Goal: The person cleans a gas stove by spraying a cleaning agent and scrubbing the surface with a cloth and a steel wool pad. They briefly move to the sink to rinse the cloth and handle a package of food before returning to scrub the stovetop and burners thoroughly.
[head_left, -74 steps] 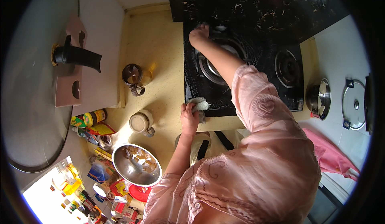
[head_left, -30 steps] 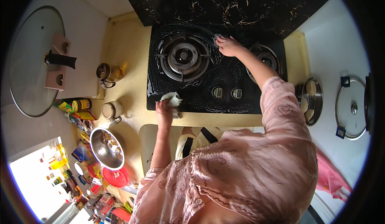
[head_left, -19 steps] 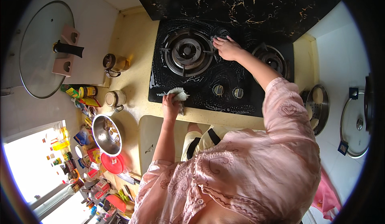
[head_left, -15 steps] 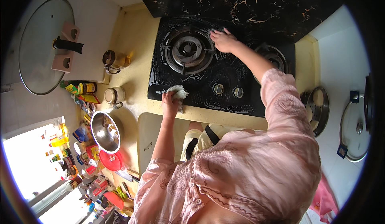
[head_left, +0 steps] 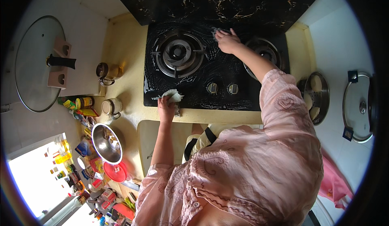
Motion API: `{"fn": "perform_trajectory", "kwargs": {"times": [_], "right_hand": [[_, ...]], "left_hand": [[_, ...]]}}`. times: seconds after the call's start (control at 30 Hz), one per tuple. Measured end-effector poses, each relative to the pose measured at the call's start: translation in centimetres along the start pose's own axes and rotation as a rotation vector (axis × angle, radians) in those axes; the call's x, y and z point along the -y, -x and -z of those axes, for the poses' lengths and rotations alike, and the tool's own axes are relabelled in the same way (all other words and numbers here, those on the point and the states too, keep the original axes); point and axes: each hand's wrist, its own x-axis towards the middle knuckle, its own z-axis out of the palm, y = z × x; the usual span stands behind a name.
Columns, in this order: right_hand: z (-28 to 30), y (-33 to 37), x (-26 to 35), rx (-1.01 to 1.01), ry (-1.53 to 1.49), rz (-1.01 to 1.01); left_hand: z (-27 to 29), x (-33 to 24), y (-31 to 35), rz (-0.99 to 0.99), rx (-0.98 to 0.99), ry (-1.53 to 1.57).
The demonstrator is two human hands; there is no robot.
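Observation:
A wet, soap-streaked black glass gas hob (head_left: 194, 98) lies ahead of me. My left hand (head_left: 165, 109) is closed on a crumpled whitish cloth (head_left: 173, 96) at the hob's front left edge, and part of it hangs over the edge. Between the burners, toward the back, my right hand (head_left: 227, 41) presses down on the glass. A greyish, frothy patch shows at its fingertips; what lies under them is too indistinct to name. The left burner (head_left: 177, 52) stands beside that hand. My forearm partly covers the right burner (head_left: 263, 56). Two knobs (head_left: 212, 88) sit at the front.
Left on the counter are two lidded glass jars (head_left: 108, 72), a steel bowl (head_left: 107, 144), a red lid (head_left: 115, 171) and several packets. Glass lids hang on both walls (head_left: 40, 64). A steel strainer (head_left: 317, 98) is at right; a black marbled panel (head_left: 219, 3) rises behind.
The view has shifted, so the hob appears further left and slightly turned. Both hands keep nearly the same places on the hob, the left still with the cloth.

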Motion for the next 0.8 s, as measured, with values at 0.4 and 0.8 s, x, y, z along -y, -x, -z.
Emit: {"fn": "perform_trajectory", "kwargs": {"times": [0.4, 0.8], "right_hand": [[-0.5, 2.8, 1.3, -0.075, -0.002, -0.03], [-0.8, 4.3, 1.7, -0.065, -0.044, 0.047]], "left_hand": [[0.4, 0.0, -0.3, -0.014, 0.03, -0.019], [0.3, 0.1, -0.4, -0.008, 0.049, -0.027]]}}
